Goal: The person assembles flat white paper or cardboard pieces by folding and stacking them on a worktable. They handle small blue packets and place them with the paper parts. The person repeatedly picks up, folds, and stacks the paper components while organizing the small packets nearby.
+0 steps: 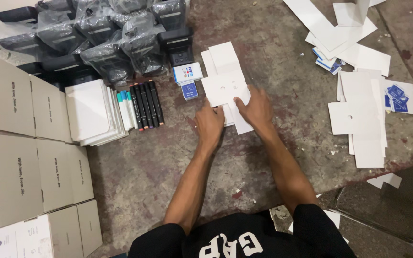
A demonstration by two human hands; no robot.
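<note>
Surface: worn, stained concrete floor [273, 57], mottled brown and grey, seen from above by the head camera; the person sits or kneels at the lower edge, dark shirt showing.
Left hand: left hand [209, 125] lies palm down, fingers loosely curled, its fingertips pressing the lower left edge of a flat die-cut card; it grips nothing, only pins.
Right hand: right hand [255, 109] lies flat and fairly spread, thumb reaching onto the card's lower middle; again a press, not a grasp.
Thing in hand: white die-cut cardboard blank [224, 79], unfolded, with small punched holes, lying on a few more like it.
Key relation: the blank lies straight ahead of both hands, away from the body, its long axis running away from the person with a slight lean; the hands sit side by side at its near end, the right reaching further onto it.
Just left of the blank: a small blue-and-white box [187, 74] and a little blue card [190, 90] touching it.
Further left: row of black and teal markers [142, 106], beside a stack of white booklets [94, 113].
Far left: white cartons [10, 143] in a block.
Top left: black devices in clear plastic bags [106, 38], heaped.
Right: loose pile of white card blanks [362, 114], well apart from the hands, with blue cards [397, 98] among them.
</note>
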